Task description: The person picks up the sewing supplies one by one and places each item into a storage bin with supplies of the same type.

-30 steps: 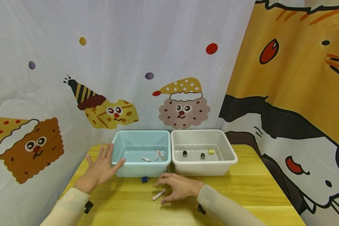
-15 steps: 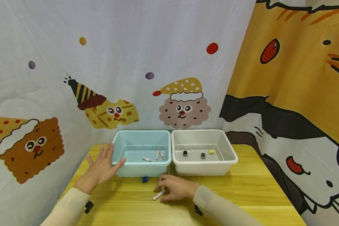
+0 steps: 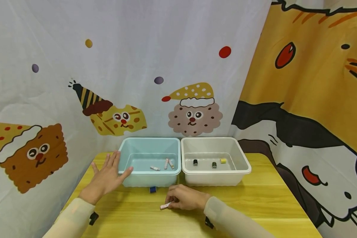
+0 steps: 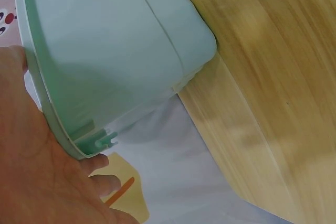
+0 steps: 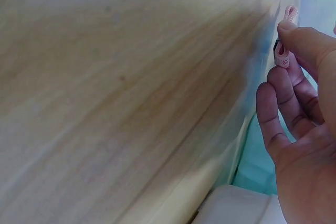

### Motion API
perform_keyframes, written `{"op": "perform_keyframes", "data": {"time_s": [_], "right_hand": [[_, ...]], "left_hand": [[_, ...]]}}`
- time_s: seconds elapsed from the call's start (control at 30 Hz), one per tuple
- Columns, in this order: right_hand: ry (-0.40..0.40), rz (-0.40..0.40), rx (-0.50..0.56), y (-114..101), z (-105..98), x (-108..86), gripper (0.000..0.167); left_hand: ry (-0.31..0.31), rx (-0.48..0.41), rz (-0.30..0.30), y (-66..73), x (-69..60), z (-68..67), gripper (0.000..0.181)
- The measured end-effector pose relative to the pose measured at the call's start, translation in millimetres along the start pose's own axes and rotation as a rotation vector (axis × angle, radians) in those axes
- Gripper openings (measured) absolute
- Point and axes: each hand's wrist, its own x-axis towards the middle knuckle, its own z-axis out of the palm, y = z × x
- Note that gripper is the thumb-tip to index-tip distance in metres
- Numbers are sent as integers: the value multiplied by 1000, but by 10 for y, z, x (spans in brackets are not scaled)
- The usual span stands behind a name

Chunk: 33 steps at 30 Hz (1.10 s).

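Note:
In front of the two bins my right hand (image 3: pixel 188 197) pinches a small white-and-pink folded strip (image 3: pixel 165 206) between thumb and fingers. The right wrist view shows the folded strip (image 5: pixel 282 55) at the thumb tip, its other fingers loosely bent. My left hand (image 3: pixel 104 180), fingers spread, rests against the left rim of the light blue bin (image 3: pixel 150 172); in the left wrist view the palm (image 4: pixel 31 166) lies along that rim. Inside the blue bin are several similar strips (image 3: pixel 155 168). A dark blue spool (image 3: pixel 153 189) sits on the table just before this bin.
A white bin (image 3: pixel 215 172) stands right of the blue one, holding two dark spools (image 3: pixel 214 165) and a yellow spool (image 3: pixel 223 161). Behind the wooden table (image 3: pixel 256 205) hangs a curtain (image 3: pixel 131 49) printed with cartoon figures.
My right hand's fingers have closed on the strip, which has turned slightly. The left hand has stayed at the blue bin's rim.

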Motion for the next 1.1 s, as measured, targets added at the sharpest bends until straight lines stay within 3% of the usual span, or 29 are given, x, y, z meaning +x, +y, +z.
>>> {"op": "perform_keyframes", "data": {"time_s": [1.1], "right_hand": [[51,-25,-10,-139,-207,-13,15]], "left_hand": [[-20,7,-8,16,14,-13,120]]}}
